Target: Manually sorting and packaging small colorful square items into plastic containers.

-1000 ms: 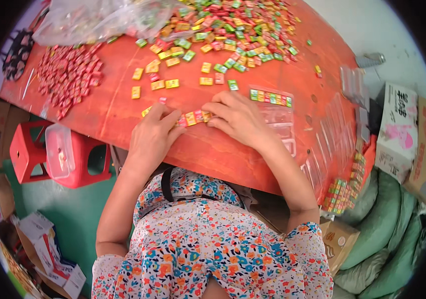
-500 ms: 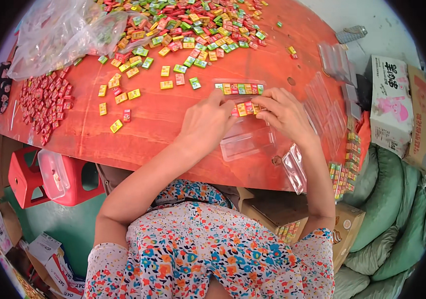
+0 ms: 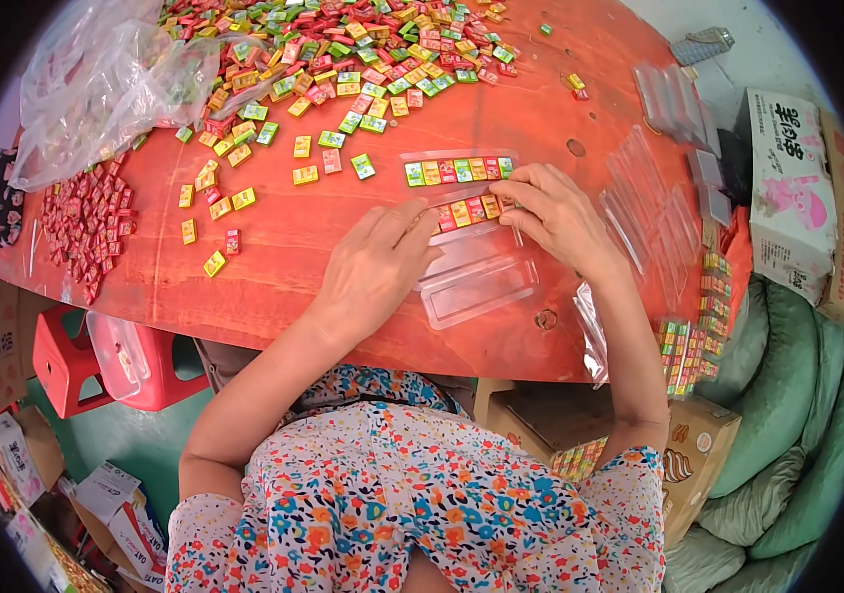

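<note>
A short row of small red, yellow and orange boxes (image 3: 468, 211) lies in a clear plastic tray between my hands. My left hand (image 3: 375, 259) rests at the row's left end, its fingers stretched out and covering that end. At the other end, my right hand (image 3: 552, 212) bends its thumb and fingers round the last boxes, which they partly hide. Just beyond sits another clear tray (image 3: 408, 156) with a full row of green, yellow, red and orange boxes (image 3: 460, 171). Nearer to me lies an unfilled clear tray (image 3: 481, 294).
A big heap of mixed small boxes (image 3: 343, 49) spreads over the far table, beside a clear plastic bag (image 3: 111, 99). Red boxes (image 3: 86, 217) pile up at left. Clear plastic trays (image 3: 649, 217) lie at right, with packed boxes (image 3: 684, 351) by the table's edge.
The short row has come down into the tray nearer me. My left hand has drawn back left and its fingers have straightened; my right hand stays at the row's right end.
</note>
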Demonstrator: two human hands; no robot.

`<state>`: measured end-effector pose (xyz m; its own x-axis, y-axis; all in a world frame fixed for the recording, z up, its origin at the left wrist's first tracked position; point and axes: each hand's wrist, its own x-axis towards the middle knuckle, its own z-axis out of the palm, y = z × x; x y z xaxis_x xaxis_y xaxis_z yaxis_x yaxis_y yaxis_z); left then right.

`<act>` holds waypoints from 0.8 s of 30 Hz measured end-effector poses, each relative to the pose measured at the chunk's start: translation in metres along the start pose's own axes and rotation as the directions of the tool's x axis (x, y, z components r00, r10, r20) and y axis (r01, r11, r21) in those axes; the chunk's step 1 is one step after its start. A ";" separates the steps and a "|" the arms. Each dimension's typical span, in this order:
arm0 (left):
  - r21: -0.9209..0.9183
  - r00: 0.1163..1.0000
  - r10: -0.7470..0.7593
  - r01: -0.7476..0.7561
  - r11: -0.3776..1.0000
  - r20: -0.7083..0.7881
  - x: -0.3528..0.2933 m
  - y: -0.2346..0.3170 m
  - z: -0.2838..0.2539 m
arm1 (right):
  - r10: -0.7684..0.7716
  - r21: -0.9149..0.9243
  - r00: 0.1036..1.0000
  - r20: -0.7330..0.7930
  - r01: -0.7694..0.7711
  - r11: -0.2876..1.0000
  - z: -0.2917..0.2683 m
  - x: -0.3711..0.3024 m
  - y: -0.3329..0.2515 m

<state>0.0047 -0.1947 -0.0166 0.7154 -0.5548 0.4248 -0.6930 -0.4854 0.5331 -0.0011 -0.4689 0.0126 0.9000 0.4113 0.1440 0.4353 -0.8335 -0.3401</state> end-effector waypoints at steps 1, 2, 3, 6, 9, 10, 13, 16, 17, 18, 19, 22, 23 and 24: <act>0.063 0.998 0.057 -0.059 0.996 0.028 -0.001 -0.001 0.000 | -0.007 0.028 1.000 -0.018 0.008 1.000 0.001 0.000 0.000; 0.123 0.992 0.112 -0.118 0.985 0.058 -0.002 -0.002 0.000 | -0.014 0.056 0.999 -0.035 0.016 0.998 0.001 0.001 0.000; 0.122 0.992 0.110 -0.116 0.986 0.056 -0.001 -0.001 0.001 | -0.015 0.054 0.999 -0.033 0.017 0.998 0.001 0.001 0.000; 0.172 0.983 0.139 -0.159 0.972 0.123 0.002 0.004 0.007 | 0.001 0.089 0.999 -0.040 0.002 0.996 0.001 0.003 -0.004; 0.162 0.979 0.125 -0.151 0.975 0.158 0.005 0.006 0.014 | 0.030 0.112 0.998 -0.050 -0.024 0.993 0.000 0.004 -0.006; 0.170 0.974 0.127 -0.159 0.973 0.186 0.007 0.007 0.015 | 0.010 0.107 0.999 -0.052 -0.004 0.994 0.000 0.003 -0.005; 0.168 0.966 0.138 -0.177 0.970 0.217 0.017 0.011 0.020 | -0.035 0.087 0.998 -0.061 0.040 0.995 -0.002 0.004 -0.009; 0.142 0.956 0.151 -0.191 0.971 0.251 0.026 0.011 0.028 | -0.049 0.091 0.996 -0.073 0.056 0.994 -0.001 0.005 -0.010; 0.125 0.947 0.152 -0.194 0.973 0.283 0.027 0.010 0.032 | -0.039 0.110 0.996 -0.079 0.047 0.993 -0.001 0.005 -0.009; 0.123 0.947 0.154 -0.195 0.973 0.282 0.027 0.009 0.034 | -0.038 0.108 0.996 -0.078 0.046 0.993 -0.003 0.004 -0.008; 0.129 0.944 0.162 -0.206 0.970 0.287 0.026 0.009 0.036 | 0.038 0.147 0.993 -0.113 -0.021 0.989 -0.005 0.001 -0.006; 0.144 0.943 0.170 -0.217 0.965 0.286 0.023 0.007 0.039 | 0.146 0.188 0.977 -0.155 -0.115 0.975 -0.012 -0.003 -0.004; 0.156 0.945 0.169 -0.219 0.963 0.280 0.023 0.006 0.039 | 0.200 0.237 0.968 -0.153 -0.161 0.958 -0.014 -0.004 -0.004; 0.161 0.948 0.162 -0.212 0.964 0.276 0.022 0.005 0.039 | 0.252 0.286 0.957 -0.147 -0.202 0.937 -0.014 -0.003 -0.005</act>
<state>0.0130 -0.2355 -0.0332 0.5410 -0.7905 0.2871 -0.8338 -0.4595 0.3060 -0.0060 -0.4713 0.0270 0.9735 0.1297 0.1885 0.2199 -0.7583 -0.6137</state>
